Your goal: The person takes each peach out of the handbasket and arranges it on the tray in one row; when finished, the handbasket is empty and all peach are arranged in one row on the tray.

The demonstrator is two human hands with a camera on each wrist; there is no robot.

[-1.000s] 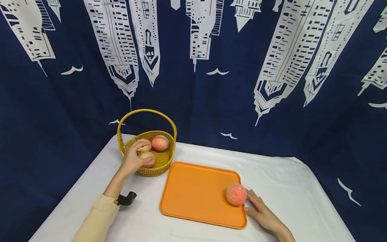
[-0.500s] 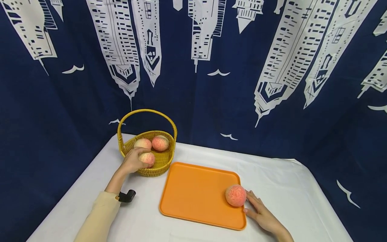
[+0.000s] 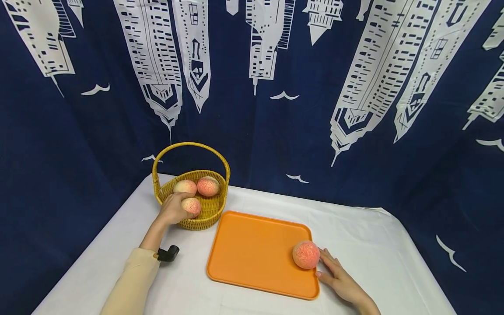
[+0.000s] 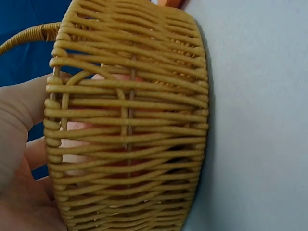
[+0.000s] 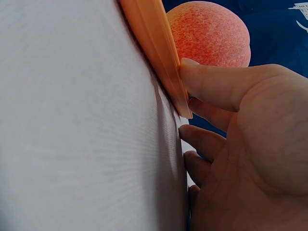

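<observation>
In the head view, my left hand (image 3: pixel 172 211) reaches over the near rim of a wicker basket (image 3: pixel 204 222). Its thumb and fingers curl round a pink-and-yellow peach (image 3: pixel 191 206) inside. Two more peaches lie behind it: a paler one (image 3: pixel 185 187) and a redder one (image 3: pixel 208 186). The left wrist view shows the basket's woven wall (image 4: pixel 130 125) hiding most of the held peach. My right hand (image 3: pixel 341 280) rests at the right edge of an orange tray (image 3: pixel 256 249), fingers loosely extended. In the right wrist view, its thumb touches the tray rim beside another peach (image 5: pixel 209 36).
A white cloth (image 3: pixel 189 271) covers the table. The basket's tall arched handle (image 3: pixel 190 143) rises above the peaches. Behind the table hangs a navy curtain (image 3: pixel 252 127) with white building prints. A black wrist camera (image 3: pixel 168 253) sits on the left wrist.
My left hand has come down from above the near peach and its fingers have closed round it. The right hand stays by the tray edge.
</observation>
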